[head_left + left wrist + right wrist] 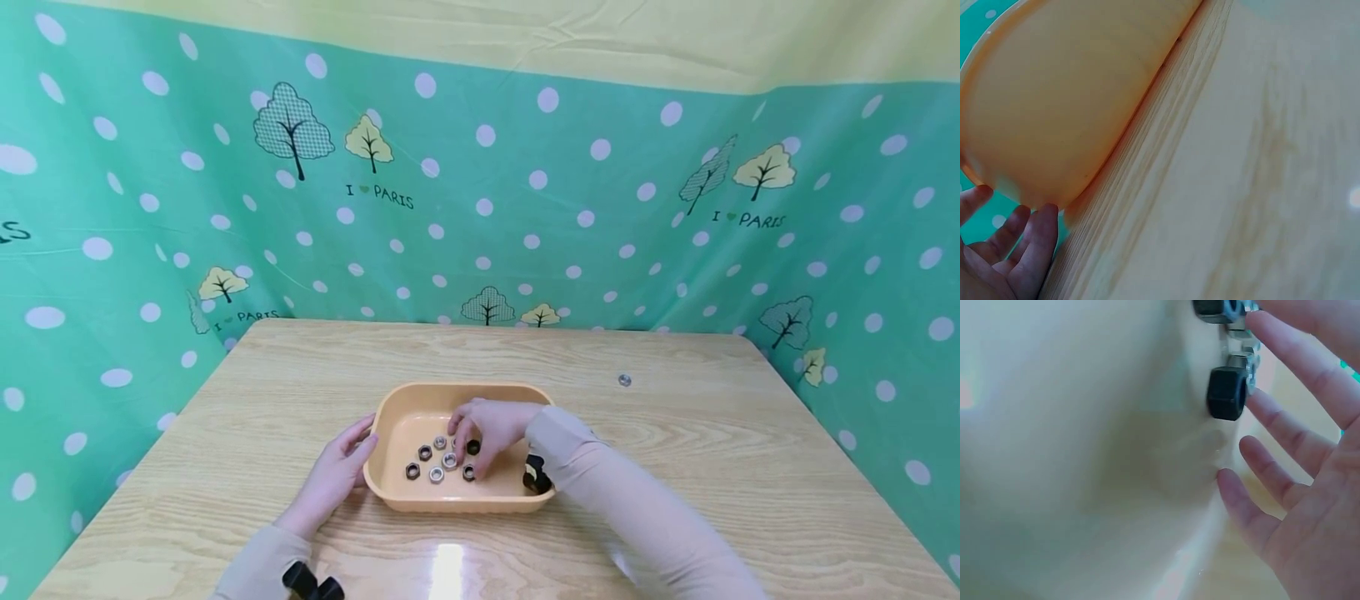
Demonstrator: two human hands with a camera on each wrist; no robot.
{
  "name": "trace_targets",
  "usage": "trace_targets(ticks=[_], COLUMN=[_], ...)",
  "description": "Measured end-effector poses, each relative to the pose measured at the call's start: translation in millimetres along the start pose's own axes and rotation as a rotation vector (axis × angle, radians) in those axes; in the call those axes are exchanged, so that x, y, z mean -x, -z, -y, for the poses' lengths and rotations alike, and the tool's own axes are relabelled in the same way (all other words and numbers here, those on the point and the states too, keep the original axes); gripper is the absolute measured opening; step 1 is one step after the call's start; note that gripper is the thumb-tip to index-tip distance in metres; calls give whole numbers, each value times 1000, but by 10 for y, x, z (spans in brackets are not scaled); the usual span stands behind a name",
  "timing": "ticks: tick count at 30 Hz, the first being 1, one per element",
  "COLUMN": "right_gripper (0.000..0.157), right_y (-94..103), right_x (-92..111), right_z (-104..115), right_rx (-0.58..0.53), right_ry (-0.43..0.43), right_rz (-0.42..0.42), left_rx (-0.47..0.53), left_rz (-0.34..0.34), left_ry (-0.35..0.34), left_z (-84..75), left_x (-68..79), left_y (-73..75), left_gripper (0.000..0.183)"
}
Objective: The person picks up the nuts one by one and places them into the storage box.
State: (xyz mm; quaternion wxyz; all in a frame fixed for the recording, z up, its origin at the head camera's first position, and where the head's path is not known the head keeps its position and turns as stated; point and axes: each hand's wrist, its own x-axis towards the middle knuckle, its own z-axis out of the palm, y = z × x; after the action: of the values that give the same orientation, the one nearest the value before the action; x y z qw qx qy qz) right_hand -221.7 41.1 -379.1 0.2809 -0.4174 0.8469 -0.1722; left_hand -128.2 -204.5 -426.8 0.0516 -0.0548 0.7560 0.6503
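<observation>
A shallow light-orange plastic basin (495, 505) stands on the table, with several hex nuts on its floor. Some are dark, like the dark nut (412, 471); others are silvery, like the silver nut (437, 475). My left hand (339, 468) rests against the basin's left end, its thumb at the rim and its other fingertips at the outer wall. Inside the basin, my right hand (495, 427) reaches down among the nuts. Its fingers are spread and loosely bent in the right wrist view, fingertips right beside a black nut (1227, 394). Part of the nut cluster is hidden behind them.
One loose silver nut (625, 380) lies on the wooden table (675, 433), behind and to the right of the basin. A green dotted curtain (480, 217) hangs at the back and both sides. A dark wrist device (536, 473) sits under the right sleeve.
</observation>
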Motion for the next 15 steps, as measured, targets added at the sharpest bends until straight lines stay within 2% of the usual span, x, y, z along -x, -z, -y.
trace_targets(ticks=[9,15], right_gripper=[29,25], right_y=[78,138], right_x=[54,59], right_z=[2,23], right_rx=[-39,-76], right_ry=[7,-32], right_rz=[-54,-74], left_rx=[-1,-7], left_rz=[-2,-5], left_ry=[-1,-1], left_z=[-13,-19], left_x=[8,11], left_y=[-3,-1], left_gripper=[48,48])
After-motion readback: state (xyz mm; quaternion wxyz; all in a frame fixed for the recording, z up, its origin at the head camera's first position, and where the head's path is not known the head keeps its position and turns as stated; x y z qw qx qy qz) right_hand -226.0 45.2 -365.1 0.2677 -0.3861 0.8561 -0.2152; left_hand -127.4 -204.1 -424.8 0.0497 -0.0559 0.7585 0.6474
